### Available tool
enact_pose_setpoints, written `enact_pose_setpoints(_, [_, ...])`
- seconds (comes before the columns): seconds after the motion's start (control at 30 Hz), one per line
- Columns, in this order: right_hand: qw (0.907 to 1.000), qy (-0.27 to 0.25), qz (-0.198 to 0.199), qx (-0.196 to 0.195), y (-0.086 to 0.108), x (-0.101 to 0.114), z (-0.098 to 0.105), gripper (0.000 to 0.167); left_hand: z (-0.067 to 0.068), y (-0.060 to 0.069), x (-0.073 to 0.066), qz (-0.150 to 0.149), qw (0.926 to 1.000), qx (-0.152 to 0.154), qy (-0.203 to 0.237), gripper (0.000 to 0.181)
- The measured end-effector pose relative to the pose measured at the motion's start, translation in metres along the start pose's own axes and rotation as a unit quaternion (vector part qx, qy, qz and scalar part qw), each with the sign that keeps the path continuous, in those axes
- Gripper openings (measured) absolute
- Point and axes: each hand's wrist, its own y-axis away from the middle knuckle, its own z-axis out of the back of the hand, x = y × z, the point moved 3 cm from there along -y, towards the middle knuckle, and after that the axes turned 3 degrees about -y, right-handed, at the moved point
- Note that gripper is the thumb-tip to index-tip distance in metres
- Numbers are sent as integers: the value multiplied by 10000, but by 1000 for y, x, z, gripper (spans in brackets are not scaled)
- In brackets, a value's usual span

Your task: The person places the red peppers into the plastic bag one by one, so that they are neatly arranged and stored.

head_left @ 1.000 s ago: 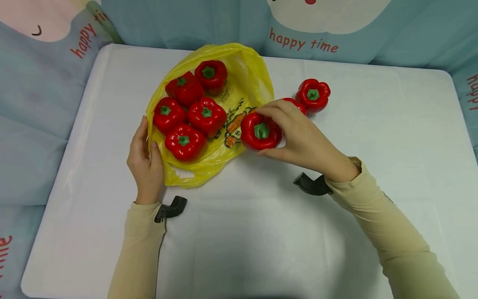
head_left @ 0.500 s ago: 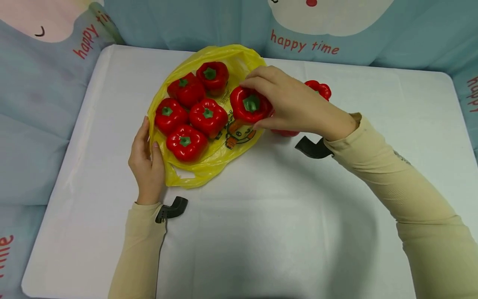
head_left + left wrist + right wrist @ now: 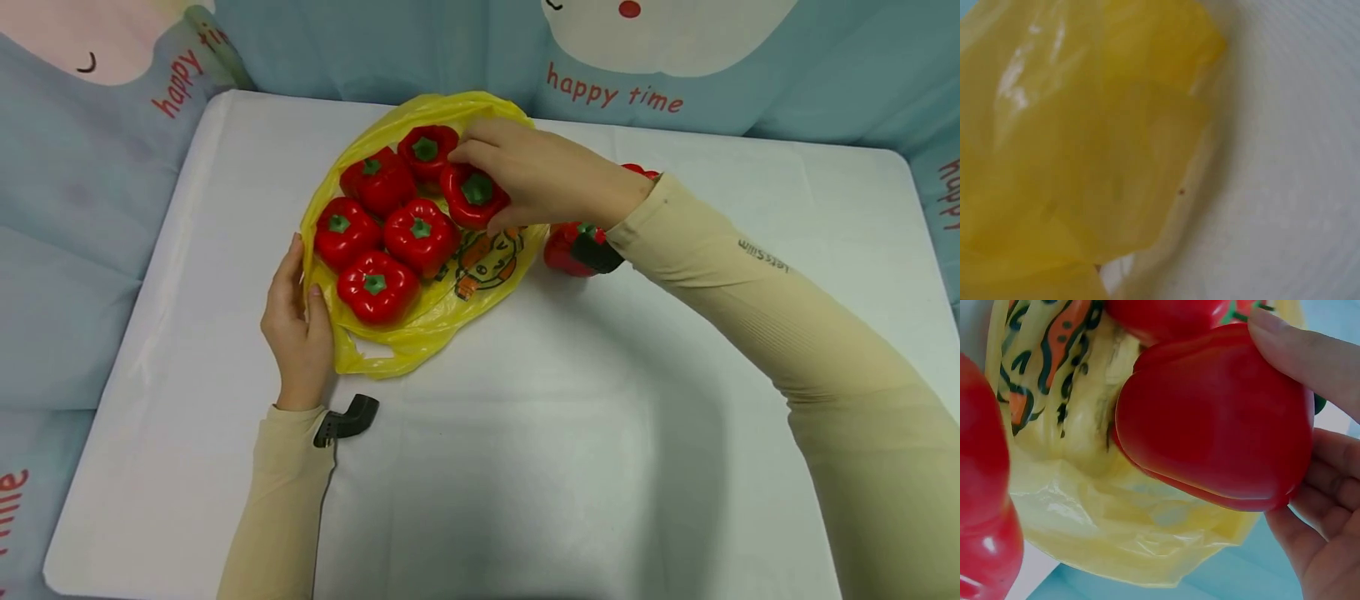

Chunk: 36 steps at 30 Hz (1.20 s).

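Note:
A yellow plastic bag (image 3: pixel 431 329) lies with its mouth spread, and several red bell peppers (image 3: pixel 378 292) with green stems sit in it. My left hand (image 3: pixel 298 346) holds the bag's left edge, thumb on the inner side and fingers behind. In the left wrist view, the bag's yellow film (image 3: pixel 1085 137) hides that hand. Over the bag's right part, my right hand (image 3: pixel 528 167) grips another red bell pepper (image 3: pixel 1210 419) between thumb and fingers. That pepper is close beside the ones in the bag; whether it touches the bag's bottom I cannot tell.
To the right of the bag a bell pepper (image 3: pixel 564 254) stands on the white table (image 3: pixel 510 467), partly behind the right wrist's black camera mount (image 3: pixel 597 250). Another pepper (image 3: pixel 639 169) is mostly hidden by the right sleeve. A blue printed curtain (image 3: pixel 420 50) hangs behind the table.
My right hand has carried its bell pepper up and to the left, from the bag's right edge to beside the peppers inside. My left hand has stayed on the bag.

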Motion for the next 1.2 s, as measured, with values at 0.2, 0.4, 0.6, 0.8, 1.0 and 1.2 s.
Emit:
enact_pose_setpoints(0.2, [9990, 128, -100, 419, -18, -7, -6, 70, -1, 0, -1, 17, 10000, 9, -54, 44])
enact_pose_setpoints(0.4, [9955, 9, -308, 891, -32, -17, -10, 73, -1, 0, -4, 4, 10000, 19, -63, 43])
enact_pose_setpoints(0.6, [9932, -7, -394, 1100, -41, -24, -17, 73, 0, 0, -3, 8, 10000, 21, -78, 43])
enact_pose_setpoints(0.8, [9921, 95, -177, 1238, -47, -29, -27, 72, -1, 1, 12, 42, 9999, 15, -111, 44])
enact_pose_setpoints(1.0, [9911, 136, -141, 1320, -49, -32, -34, 71, -1, 1, 21, 54, 9998, 12, -207, 45])
enact_pose_setpoints(1.2, [9861, 322, -536, 1541, -50, -32, -34, 75, -1, 1, 4, 30, 9999, 40, -147, 43])
